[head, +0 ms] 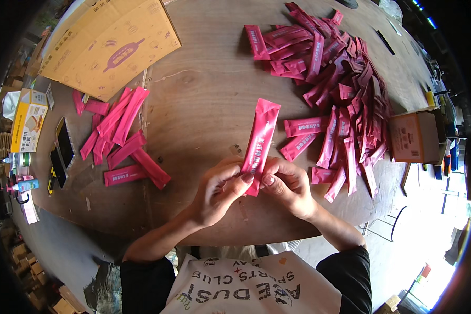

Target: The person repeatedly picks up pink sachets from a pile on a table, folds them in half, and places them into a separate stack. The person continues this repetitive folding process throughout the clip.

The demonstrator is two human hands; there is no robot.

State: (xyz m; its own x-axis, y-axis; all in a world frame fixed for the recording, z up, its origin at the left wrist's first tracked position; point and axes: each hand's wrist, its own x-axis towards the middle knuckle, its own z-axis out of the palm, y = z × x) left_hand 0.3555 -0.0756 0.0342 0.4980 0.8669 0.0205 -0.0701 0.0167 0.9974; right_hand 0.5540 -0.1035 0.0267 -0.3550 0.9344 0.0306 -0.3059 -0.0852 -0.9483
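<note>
A pink stick sachet [262,135] bearing white writing stands nearly upright between my two hands, above the wooden table [196,117]. My left hand [221,188] grips its lower left edge, the thumb lying on the front. At its lower right edge, my right hand [288,184] has thumb and forefinger pinched together. To the right spreads a large heap of the same pink sachets [337,74], some of them close to my right hand. A smaller loose pile of pink sachets [119,129] lies on the left side of the table.
A big printed cardboard box [117,47] stands at the back left. Further left are a yellow and white carton [29,121], a dark phone-like device [65,141] and a yellow-handled cutter [52,178]. An open small cardboard box [416,135] sits at the right edge, beyond the heap.
</note>
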